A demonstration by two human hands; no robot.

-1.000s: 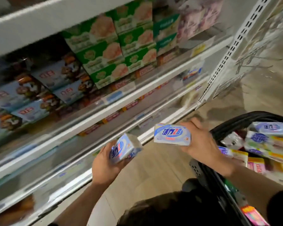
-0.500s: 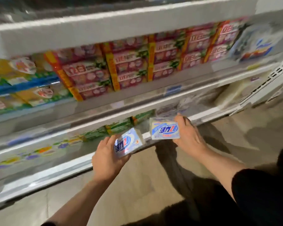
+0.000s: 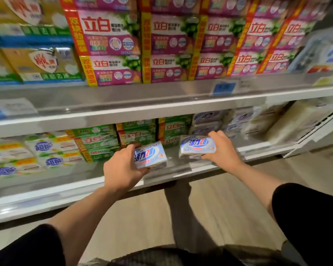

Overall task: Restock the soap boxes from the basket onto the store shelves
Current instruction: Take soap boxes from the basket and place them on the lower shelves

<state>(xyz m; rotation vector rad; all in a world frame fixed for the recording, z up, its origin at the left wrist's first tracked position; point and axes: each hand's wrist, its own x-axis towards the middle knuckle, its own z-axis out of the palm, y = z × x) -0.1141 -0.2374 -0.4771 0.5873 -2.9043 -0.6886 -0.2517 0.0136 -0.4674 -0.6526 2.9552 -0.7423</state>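
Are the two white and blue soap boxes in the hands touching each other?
Apart. The head view shows bare shelf between the left white and blue soap box and the right one.

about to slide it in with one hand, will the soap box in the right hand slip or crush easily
The soap box looks stiff: its edges stay straight under the right hand. Its wrap looks glossy, so it may be a little slippery. Its flat shape should sit on the shelf without rolling.
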